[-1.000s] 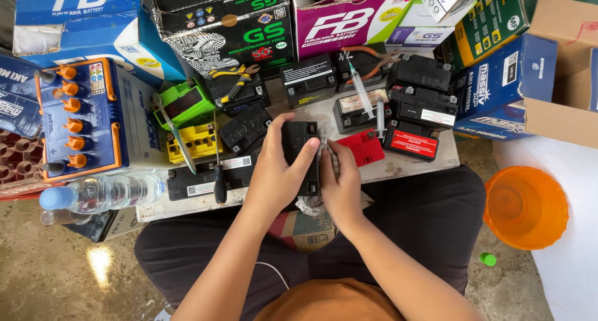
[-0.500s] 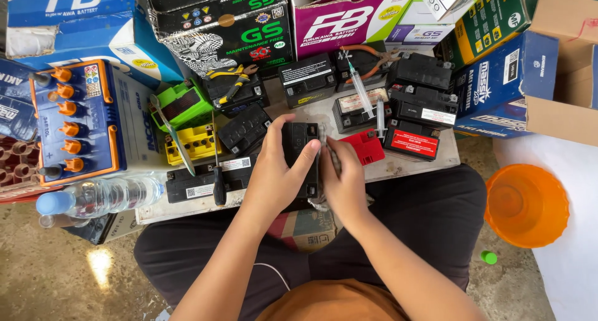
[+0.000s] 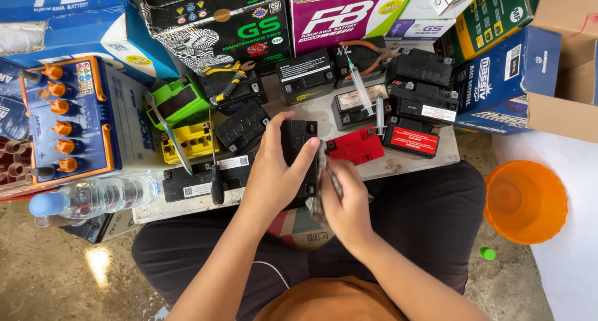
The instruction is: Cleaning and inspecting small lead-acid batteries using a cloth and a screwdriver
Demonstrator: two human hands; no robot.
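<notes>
My left hand [image 3: 274,168] grips a small black battery [image 3: 299,140] standing on the low white board [image 3: 398,165], thumb across its right face. My right hand [image 3: 346,199] holds a grey rag [image 3: 319,199] against the battery's right side, near its lower end. A red battery cover [image 3: 356,146] lies just right of the black battery.
Several small black batteries [image 3: 423,100], a red-labelled one [image 3: 411,140], syringes [image 3: 361,87], pliers [image 3: 227,75], a screwdriver [image 3: 216,181], green [image 3: 177,103] and yellow [image 3: 193,140] cases crowd the board. Boxes stand behind. A water bottle [image 3: 93,196] lies left, an orange basin [image 3: 526,202] right.
My right hand with the rag has slid down the battery's right side toward me. The left hand keeps its grip.
</notes>
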